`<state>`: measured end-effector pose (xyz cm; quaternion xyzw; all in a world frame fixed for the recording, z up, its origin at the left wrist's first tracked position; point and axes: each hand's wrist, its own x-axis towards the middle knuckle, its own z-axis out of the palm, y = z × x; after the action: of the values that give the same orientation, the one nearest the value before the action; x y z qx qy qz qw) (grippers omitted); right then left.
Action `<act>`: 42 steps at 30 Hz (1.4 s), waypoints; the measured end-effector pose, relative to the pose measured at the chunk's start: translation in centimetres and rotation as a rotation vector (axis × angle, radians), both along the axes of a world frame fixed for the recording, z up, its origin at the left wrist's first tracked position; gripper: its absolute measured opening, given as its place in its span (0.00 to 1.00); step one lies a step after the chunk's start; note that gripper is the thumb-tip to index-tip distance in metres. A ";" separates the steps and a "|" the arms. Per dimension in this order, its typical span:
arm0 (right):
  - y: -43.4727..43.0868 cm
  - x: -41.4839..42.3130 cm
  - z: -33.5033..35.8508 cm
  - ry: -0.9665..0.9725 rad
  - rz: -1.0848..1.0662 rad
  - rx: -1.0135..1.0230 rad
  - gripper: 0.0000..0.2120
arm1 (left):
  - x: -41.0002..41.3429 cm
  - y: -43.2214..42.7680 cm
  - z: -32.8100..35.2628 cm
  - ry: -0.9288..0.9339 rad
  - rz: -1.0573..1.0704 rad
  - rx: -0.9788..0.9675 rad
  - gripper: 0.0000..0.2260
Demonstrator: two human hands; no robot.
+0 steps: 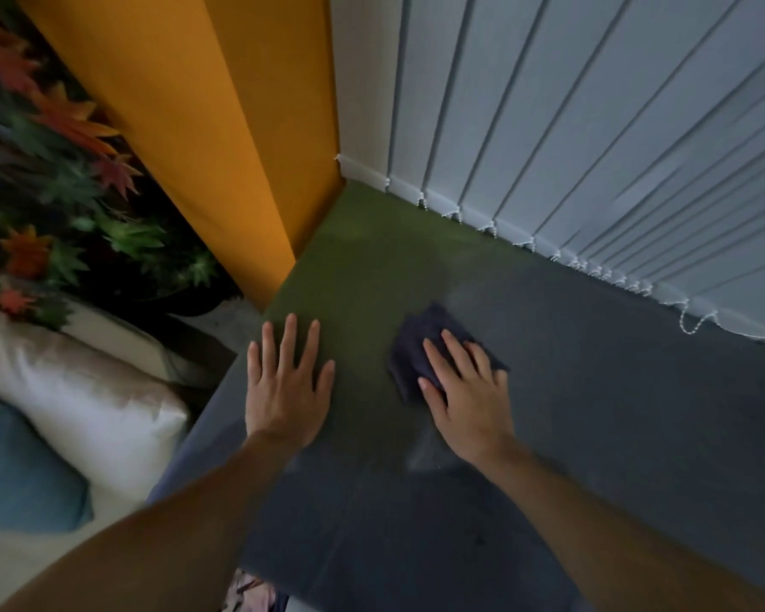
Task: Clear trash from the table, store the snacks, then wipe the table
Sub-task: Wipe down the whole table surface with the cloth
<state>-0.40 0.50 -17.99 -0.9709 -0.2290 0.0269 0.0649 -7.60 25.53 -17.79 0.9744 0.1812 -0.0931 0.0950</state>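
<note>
A dark grey table fills the middle and right of the head view, with a green tint toward its far left corner. My right hand presses flat on a crumpled dark blue cloth that lies on the tabletop. The cloth sticks out beyond my fingertips toward the far side. My left hand rests palm down on the table near its left edge, fingers spread, with nothing under it. No trash or snacks show on the table.
An orange panel stands at the table's far left corner. White vertical blinds with a bead chain run along the far edge. Left of the table are a white cushion, a blue cushion and artificial leaves.
</note>
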 end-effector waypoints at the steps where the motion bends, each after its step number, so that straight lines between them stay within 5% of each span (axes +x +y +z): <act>1: 0.2 0.5 -0.2 -0.013 -0.029 -0.009 0.24 | -0.2 0.0 -0.3 -0.011 -0.007 0.014 0.30; 8: 7.4 8.5 -0.3 0.026 -0.298 0.057 0.24 | 0.2 0.0 -1.0 -0.035 -0.009 0.045 0.30; 16: 6.9 7.6 -0.5 -0.104 0.191 0.073 0.19 | 0.2 0.1 -0.9 -0.039 -0.020 0.035 0.29; 23: 13.1 14.9 -0.5 0.000 -0.328 0.123 0.21 | 0.2 0.2 -0.9 -0.031 -0.020 0.026 0.29; 29: 10.1 10.8 -0.4 -0.099 0.176 0.115 0.17 | 0.2 0.2 -0.9 -0.042 -0.021 0.037 0.30; 37: 13.5 15.3 0.0 -0.040 -0.297 0.210 0.17 | 0.3 0.2 -0.9 -0.029 -0.019 0.040 0.30; 42: 11.1 10.8 -0.9 -0.081 0.216 0.275 0.16 | 0.2 0.3 -1.0 -0.044 -0.014 0.036 0.30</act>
<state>10.45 11.56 -18.91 -0.9230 -0.3358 -0.0369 0.1846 -7.37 25.78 -18.82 0.9790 0.1740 -0.0691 0.0806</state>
